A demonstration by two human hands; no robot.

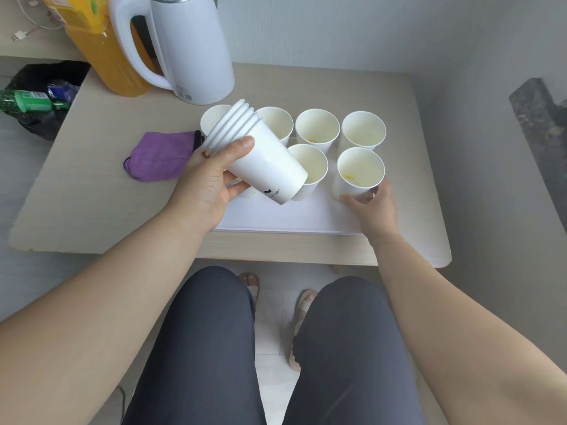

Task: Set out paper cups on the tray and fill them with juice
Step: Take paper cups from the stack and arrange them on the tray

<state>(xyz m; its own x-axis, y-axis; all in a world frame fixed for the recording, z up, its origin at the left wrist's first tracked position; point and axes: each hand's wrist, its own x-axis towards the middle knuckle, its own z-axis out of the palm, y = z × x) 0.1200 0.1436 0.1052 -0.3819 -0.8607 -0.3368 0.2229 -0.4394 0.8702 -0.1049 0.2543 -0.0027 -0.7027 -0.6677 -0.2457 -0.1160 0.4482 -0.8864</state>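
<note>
My left hand (211, 182) grips a tilted stack of white paper cups (264, 162), rims pointing up and left, held above the tray's left part. My right hand (372, 207) wraps around the base of the front right cup (359, 173), which stands upright on the white tray (291, 216). Several more white cups stand on the tray in two rows, among them a back right cup (363, 130) and a middle cup (317, 128); some show traces of yellow at the bottom. The stack hides part of the left cups. An orange juice bottle (101, 56) stands at the back left.
A white kettle (187, 47) stands on the beige table (92, 185) just behind the cups, in front of the juice bottle. A purple cloth (159, 156) lies left of the tray. A black bin bag with bottles (36, 99) sits on the floor at left. My knees are below the table's front edge.
</note>
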